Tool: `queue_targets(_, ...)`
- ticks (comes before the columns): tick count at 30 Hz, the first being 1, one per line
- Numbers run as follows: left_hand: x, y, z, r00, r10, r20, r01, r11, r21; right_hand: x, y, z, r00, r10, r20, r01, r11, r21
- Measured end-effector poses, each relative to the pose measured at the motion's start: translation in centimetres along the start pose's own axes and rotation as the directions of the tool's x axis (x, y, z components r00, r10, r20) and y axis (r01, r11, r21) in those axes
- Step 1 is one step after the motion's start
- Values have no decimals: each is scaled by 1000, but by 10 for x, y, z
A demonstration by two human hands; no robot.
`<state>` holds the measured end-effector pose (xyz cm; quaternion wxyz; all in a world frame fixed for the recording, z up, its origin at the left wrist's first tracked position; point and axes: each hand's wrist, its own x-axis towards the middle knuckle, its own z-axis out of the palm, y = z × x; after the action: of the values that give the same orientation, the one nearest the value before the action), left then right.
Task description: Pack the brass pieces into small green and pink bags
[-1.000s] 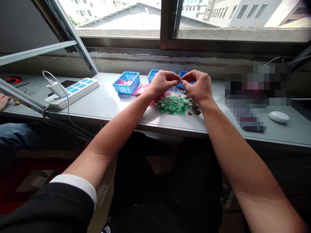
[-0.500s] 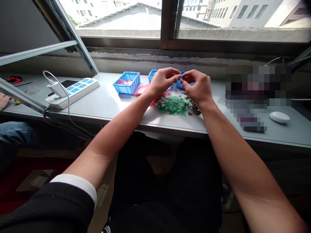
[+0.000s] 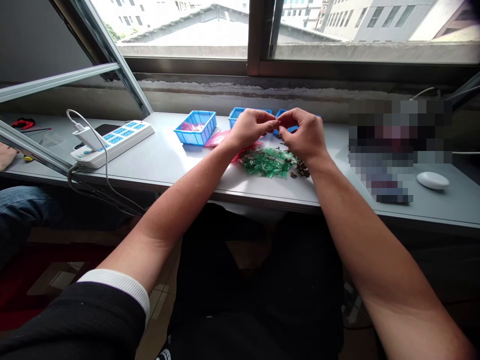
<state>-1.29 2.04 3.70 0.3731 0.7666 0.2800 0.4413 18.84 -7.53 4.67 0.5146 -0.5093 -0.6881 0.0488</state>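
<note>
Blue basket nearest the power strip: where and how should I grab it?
Probably pinch the left rim of the blue basket from above, thumb outside and fingers inside. It stands upright and open-topped, so the rim is exposed; pink bags lie close by its right side, while the power strip stands apart on its left.

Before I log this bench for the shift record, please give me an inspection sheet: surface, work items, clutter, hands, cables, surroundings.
Surface: white table, sunlit in patches.
Work items: green packets heaped; dark metallic pieces right of them; pink bags to their left; three blue bins behind, leftmost with pink contents.
Clutter: power strip; white mouse-like object; pixelated patch, unreadable.
Hands: left hand and right hand meet at the fingertips; anything between is too small to tell.
Cables: white cable from the charger runs over the front edge.
Surroundings: window behind, metal frame, another person's leg at left.
</note>
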Motion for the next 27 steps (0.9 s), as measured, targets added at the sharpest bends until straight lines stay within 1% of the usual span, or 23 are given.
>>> queue_targets(3,-2,0,0,999,17,-32,-16,999,35,0,-1,0,999,42,-27,-42,999,3)
queue_targets(8,-6,3,2,996,69,-59,-62,993,99,1,-2,0,998,62,1,-62,998,24)
queue_targets(14,-4,5,6,995,85,-48,-82,994,71,2,3,1,995,102,15,-103,994,42)
queue_targets(19,0,6,10,993,93,-66,-94,996,-13,2,3,1,994,108,6,-108,992,59)
queue_targets(22,0,7,9,992,100,-78,-99,995,10,2,4,1,992,125,-4,-124,988,90)
queue_targets(24,0,7,8,990,102,-93,-97,994,50,6,12,2,984,172,-41,-166,978,128)
queue_targets(27,0,6,7,988,105,-117,-95,992,85,18,40,5,955,264,-133,-234,950,207)
